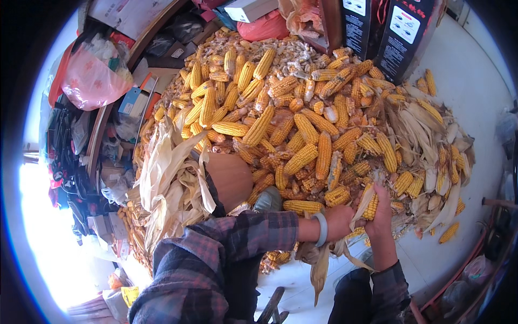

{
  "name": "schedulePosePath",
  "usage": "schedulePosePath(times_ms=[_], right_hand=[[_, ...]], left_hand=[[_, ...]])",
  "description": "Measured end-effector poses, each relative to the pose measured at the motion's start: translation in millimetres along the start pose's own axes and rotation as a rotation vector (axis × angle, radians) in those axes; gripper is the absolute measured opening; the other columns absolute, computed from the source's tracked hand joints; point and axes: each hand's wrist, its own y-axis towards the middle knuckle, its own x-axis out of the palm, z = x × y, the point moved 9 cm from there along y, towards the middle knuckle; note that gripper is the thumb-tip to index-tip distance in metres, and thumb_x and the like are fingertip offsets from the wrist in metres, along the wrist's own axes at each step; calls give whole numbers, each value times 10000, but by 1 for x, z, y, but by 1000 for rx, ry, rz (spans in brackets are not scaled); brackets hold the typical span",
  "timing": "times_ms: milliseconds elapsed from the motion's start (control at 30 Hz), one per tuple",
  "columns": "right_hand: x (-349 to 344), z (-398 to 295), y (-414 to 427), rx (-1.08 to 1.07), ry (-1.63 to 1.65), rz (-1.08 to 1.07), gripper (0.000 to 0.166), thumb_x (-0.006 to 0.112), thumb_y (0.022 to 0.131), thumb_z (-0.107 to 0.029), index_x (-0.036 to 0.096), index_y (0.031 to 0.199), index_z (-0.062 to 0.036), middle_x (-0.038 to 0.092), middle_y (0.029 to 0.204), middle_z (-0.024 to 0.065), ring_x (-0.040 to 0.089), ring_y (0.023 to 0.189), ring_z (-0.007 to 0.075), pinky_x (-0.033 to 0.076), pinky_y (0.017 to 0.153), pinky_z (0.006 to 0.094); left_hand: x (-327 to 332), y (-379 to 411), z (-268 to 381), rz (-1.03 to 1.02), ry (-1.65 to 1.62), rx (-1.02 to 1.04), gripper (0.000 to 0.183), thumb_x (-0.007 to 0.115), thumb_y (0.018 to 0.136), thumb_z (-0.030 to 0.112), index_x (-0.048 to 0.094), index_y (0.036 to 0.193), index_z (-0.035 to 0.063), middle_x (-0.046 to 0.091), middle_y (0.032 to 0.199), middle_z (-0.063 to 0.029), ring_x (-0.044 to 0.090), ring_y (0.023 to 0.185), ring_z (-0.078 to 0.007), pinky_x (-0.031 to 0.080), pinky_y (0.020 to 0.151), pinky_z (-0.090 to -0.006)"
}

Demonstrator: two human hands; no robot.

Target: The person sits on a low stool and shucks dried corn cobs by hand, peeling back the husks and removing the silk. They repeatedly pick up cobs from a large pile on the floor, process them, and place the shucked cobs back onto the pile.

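My right hand (381,212) is wrapped around a yellow ear of corn (370,207) at the right front of the corn heap. Close against it is my left hand (339,223), with a pale bangle at the wrist. Its fingers are closed on a strip of dry husk (363,205) at the side of the ear. More loose husk leaves (321,270) hang below that hand. Bare yellow ears (300,160) lie heaped before me, some with dark or mouldy patches.
Dry husks (172,182) are piled at the left, beside a rounded orange-brown object (230,178). More husks (412,125) lie at the right. Black printed boxes (400,40) stand behind the heap. Cluttered shelves (101,133) line the left. Below is a wooden stool part (272,304).
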Motion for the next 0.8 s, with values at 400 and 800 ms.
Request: schedulePosePath(times_ms=[400,800], right_hand=[[-84,-48,84,-367,1,272,325,580,844,-266,513,1064,-35,540,981,99,512,842,225,438,689,335],[-81,-91,49,-1012,-1302,546,376,610,689,-100,535,1040,11,537,1052,209,527,965,375,441,835,444]], left_hand=[[-13,-23,42,-162,-143,102,221,549,864,235,596,870,19,578,647,-101,572,571,-213,471,533,-345],[-25,-26,63,-145,49,-18,206,672,824,187,647,834,-17,554,573,-85,505,533,-94,414,504,-289]])
